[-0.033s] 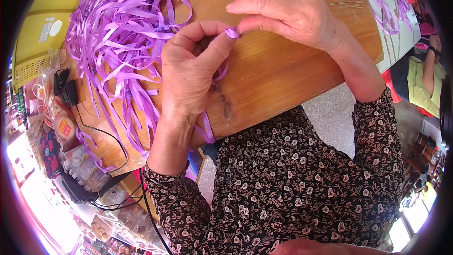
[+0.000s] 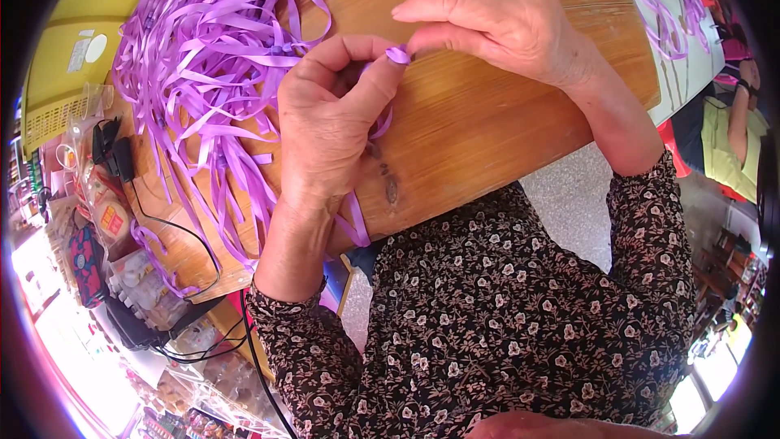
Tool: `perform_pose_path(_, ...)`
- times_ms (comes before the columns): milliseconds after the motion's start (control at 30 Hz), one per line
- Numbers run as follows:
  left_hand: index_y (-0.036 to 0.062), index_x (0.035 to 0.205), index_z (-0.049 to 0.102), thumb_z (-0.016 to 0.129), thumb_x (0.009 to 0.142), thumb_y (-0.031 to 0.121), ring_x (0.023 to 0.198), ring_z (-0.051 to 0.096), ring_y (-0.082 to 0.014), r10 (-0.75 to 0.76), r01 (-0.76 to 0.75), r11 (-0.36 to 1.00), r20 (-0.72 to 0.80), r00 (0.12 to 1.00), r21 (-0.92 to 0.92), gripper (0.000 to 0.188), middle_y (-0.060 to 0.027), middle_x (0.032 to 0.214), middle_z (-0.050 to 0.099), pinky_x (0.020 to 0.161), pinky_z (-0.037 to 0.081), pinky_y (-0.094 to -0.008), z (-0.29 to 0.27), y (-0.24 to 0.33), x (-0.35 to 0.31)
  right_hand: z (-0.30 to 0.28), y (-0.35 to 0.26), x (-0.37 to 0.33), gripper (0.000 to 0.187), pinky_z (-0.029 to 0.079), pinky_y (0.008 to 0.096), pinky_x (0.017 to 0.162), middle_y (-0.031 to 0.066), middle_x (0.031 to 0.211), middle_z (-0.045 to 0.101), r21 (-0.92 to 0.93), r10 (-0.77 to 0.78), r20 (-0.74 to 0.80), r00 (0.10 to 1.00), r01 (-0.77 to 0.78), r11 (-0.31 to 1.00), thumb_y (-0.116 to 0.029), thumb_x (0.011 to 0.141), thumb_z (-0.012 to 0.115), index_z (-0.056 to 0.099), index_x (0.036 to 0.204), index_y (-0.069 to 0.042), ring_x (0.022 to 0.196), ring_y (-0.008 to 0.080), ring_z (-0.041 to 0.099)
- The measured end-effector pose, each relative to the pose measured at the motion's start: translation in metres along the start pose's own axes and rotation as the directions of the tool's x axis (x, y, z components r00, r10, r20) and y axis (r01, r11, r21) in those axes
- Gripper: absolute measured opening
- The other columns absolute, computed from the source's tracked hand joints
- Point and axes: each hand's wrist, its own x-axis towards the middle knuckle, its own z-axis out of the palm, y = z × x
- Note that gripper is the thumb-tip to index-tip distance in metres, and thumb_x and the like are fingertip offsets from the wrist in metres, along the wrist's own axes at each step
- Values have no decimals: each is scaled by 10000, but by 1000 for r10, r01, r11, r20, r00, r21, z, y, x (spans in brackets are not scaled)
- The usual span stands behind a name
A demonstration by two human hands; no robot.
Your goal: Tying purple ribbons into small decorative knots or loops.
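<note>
Over the wooden table (image 2: 463,126), my left hand (image 2: 329,118) is closed, pinching a purple ribbon (image 2: 397,55) between thumb and index finger. A small folded bit of the ribbon shows at those fingertips. Part of the ribbon hangs below the hand, and another purple length shows beside the wrist. My right hand (image 2: 496,20) comes in from the right with its lowest fingertips meeting the folded bit. Its upper fingers are stretched out and lifted. Whatever its fingertips grip is too small to make out. A large heap of purple ribbons (image 2: 211,41) lies left of my hands.
A yellow perforated basket (image 2: 77,61) stands at the far left. A black cable (image 2: 175,225) and plastic bags (image 2: 138,280) lie along the left edge. More ribbons (image 2: 654,12) rest on a white surface at the right. Another person's arm (image 2: 739,118) shows at the right rim.
</note>
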Motion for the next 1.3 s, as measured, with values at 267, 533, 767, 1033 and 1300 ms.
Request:
perform_pose_path(267, -1, 884, 604, 655, 829, 58, 491, 429, -9, 92, -89, 995, -102, 990, 34, 95, 35, 645, 542, 419, 314, -159, 3, -1, -3, 0, -9, 11, 174, 444, 320, 637, 56, 802, 604, 172, 179, -20, 984, -173, 970, -101, 729, 733, 653, 877, -57, 721, 238, 566)
perform_pose_path(533, 10, 899, 619, 656, 835, 56, 502, 431, -1, 99, -96, 995, -69, 993, 38, 86, 47, 641, 540, 431, 315, -150, 5, -2, -2, -2, -22, 7, 88, 449, 293, 648, 63, 800, 611, 78, 298, 60, 953, -302, 950, -57, 765, 678, 643, 845, -54, 727, 218, 586)
perform_pose_path(767, 25, 911, 633, 638, 840, 14, 582, 451, 8, 221, -220, 975, -47, 974, 23, 73, 36, 794, 570, 459, 321, -141, 3, -6, -3, -21, -39, 45, 61, 457, 250, 669, 54, 803, 616, 337, 727, 687, -7, -883, -327, -52, 789, 651, 640, 849, -45, 742, 171, 600)
perform_pose_path(1033, 5, 943, 623, 626, 839, -9, 613, 444, -28, 155, -99, 901, 101, 983, -423, 105, 14, 819, 586, 519, 348, -178, -6, -12, 3, -4, -42, 22, 189, 422, 204, 662, 4, 753, 610, 580, 648, 754, 107, -573, -579, -187, 847, 637, 666, 903, -10, 722, 69, 538)
perform_pose_path(1300, 11, 954, 625, 631, 844, 13, 564, 435, -24, 152, -131, 935, 40, 988, -330, 110, 18, 778, 594, 487, 320, -162, -6, -10, 2, 0, -45, 27, 113, 472, 255, 711, 21, 827, 623, 586, 823, 337, 457, -786, 197, -104, 846, 635, 620, 922, -22, 790, 119, 596)
